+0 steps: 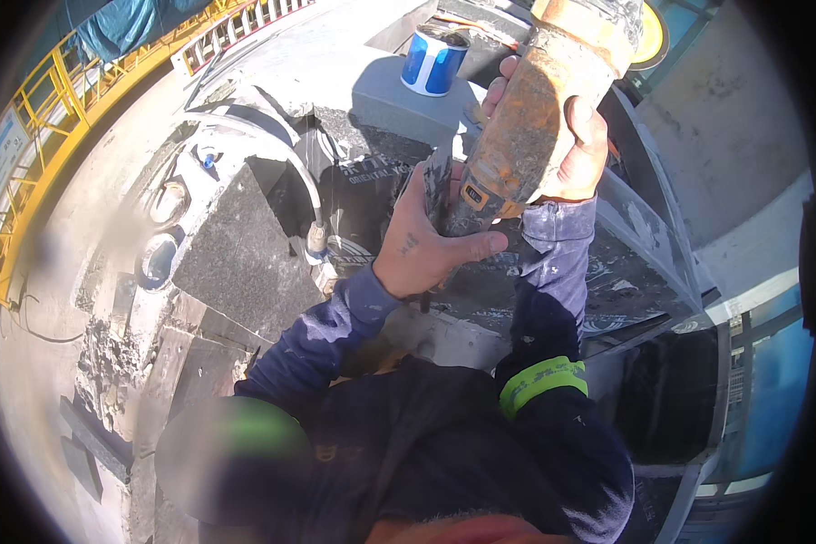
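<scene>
A dusty, rust-stained angle grinder (526, 127) is held up in front of me, with its yellow disc (651, 41) at the upper right. My right hand (580, 154) is wrapped round the grinder's body, the thumb lying along the side facing me. Around its dark lower end my left hand (433, 243) is closed, thumb across the near side. A dark, flat, dust-covered piece (437, 186) sticks up between that hand and the grinder; I cannot tell whether it belongs to the tool. The left fingers are partly hidden behind it.
A blue and white can (433, 62) stands on a grey block (385, 95) beyond my hands. A pale hose (276, 145) curves down to a metal fitting (316, 240). Dark stone slabs (236, 245) lie at the left and below. Yellow railings (59, 100) run along the far left.
</scene>
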`<action>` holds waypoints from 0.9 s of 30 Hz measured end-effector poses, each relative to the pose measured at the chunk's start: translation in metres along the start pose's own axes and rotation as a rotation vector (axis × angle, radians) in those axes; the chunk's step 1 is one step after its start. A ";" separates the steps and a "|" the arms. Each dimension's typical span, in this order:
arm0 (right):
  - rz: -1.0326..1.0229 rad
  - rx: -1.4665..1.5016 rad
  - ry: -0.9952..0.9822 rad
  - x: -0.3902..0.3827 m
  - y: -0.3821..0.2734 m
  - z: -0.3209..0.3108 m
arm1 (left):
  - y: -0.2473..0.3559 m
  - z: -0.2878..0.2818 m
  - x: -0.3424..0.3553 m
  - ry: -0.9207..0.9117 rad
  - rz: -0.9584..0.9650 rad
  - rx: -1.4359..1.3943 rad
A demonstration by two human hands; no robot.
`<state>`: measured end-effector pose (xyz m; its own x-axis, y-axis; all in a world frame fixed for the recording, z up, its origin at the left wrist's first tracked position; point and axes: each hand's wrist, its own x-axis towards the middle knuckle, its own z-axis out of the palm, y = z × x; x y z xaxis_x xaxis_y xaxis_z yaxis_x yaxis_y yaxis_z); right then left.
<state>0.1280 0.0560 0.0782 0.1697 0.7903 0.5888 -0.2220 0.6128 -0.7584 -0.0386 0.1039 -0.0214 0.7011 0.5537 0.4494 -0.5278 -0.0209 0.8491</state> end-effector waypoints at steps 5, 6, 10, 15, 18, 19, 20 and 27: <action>-0.146 0.013 0.173 -0.068 -0.072 -0.026 | -0.011 0.079 -0.003 -0.004 0.056 0.110; -0.192 -0.105 0.316 -0.087 -0.083 -0.028 | -0.017 0.091 -0.001 -0.021 0.074 0.172; -0.533 -0.482 0.825 -0.152 -0.077 -0.043 | -0.054 0.145 0.000 -0.039 0.543 0.770; -0.409 -0.196 0.930 -0.223 -0.139 -0.103 | -0.101 0.225 -0.010 -0.133 0.460 0.594; -0.414 -0.233 0.939 -0.263 -0.160 -0.126 | -0.118 0.267 -0.014 -0.242 0.307 0.566; -0.440 -0.235 0.980 -0.273 -0.165 -0.134 | -0.123 0.279 -0.014 -0.261 0.296 0.566; -0.465 -0.242 1.024 -0.283 -0.168 -0.141 | -0.128 0.290 -0.016 -0.279 0.265 0.607; -0.452 -0.301 1.239 -0.340 -0.191 -0.179 | -0.160 0.349 -0.039 -0.375 0.223 0.631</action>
<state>0.2842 -0.3296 -0.0269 0.9539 -0.0941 0.2850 0.2728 0.6682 -0.6922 0.1859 -0.2051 -0.0780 0.7852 0.1633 0.5973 -0.3813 -0.6325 0.6742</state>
